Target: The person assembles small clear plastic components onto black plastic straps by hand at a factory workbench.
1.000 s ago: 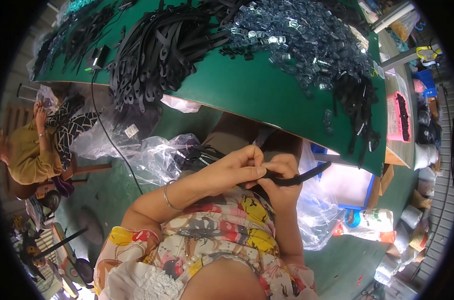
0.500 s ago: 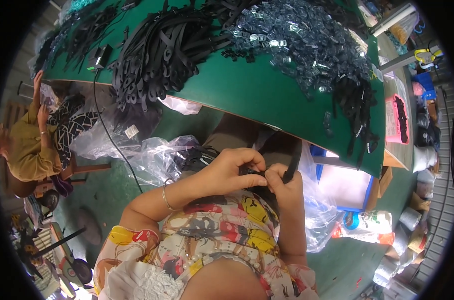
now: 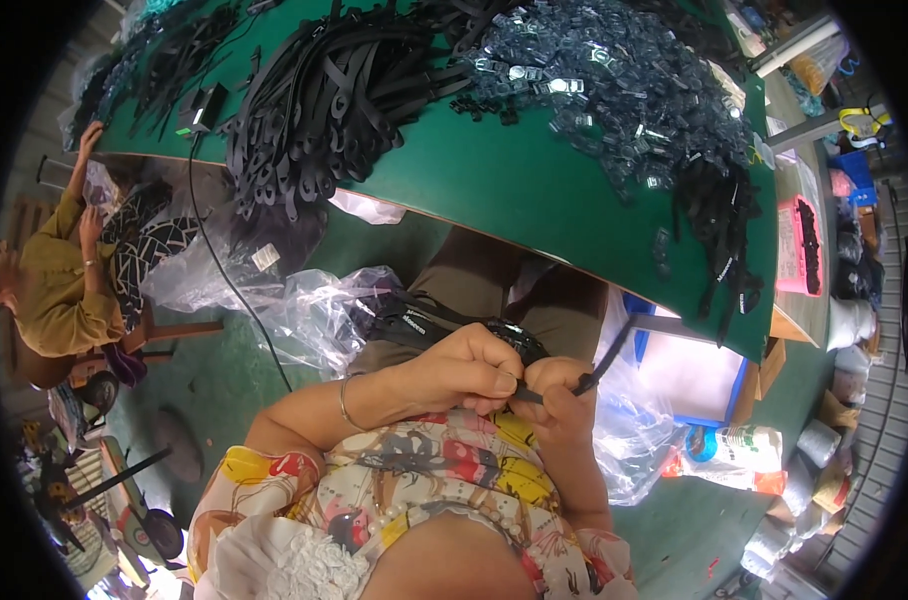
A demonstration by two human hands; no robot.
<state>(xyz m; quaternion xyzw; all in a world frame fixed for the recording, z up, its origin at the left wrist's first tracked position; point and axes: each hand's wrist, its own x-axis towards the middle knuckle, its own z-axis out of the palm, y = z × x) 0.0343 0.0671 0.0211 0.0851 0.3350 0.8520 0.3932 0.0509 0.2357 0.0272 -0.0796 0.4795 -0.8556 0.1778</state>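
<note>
A black webbing strap (image 3: 614,355) runs between my hands above my lap, its free end sticking up to the right. My left hand (image 3: 469,368) pinches it with thumb and forefinger. My right hand (image 3: 557,392) is closed round it a little to the right, almost touching the left. Behind my hands a dark, shiny bundle (image 3: 517,340) lies on my lap; its kind is hard to make out. More black straps with white lettering (image 3: 414,325) rest across my thigh beside my left wrist.
A green table (image 3: 494,185) stands ahead, bearing a pile of black straps (image 3: 324,110), a heap of clear plastic buckles (image 3: 624,90) and finished-looking straps at its right corner (image 3: 729,250). A black cable (image 3: 219,265) hangs off its left edge. Another person (image 3: 64,285) sits at the left.
Both hands have come down slightly toward me. The strap now stretches between them, and its free end reaches farther up and right. The dark bundle on my lap has come into sight.
</note>
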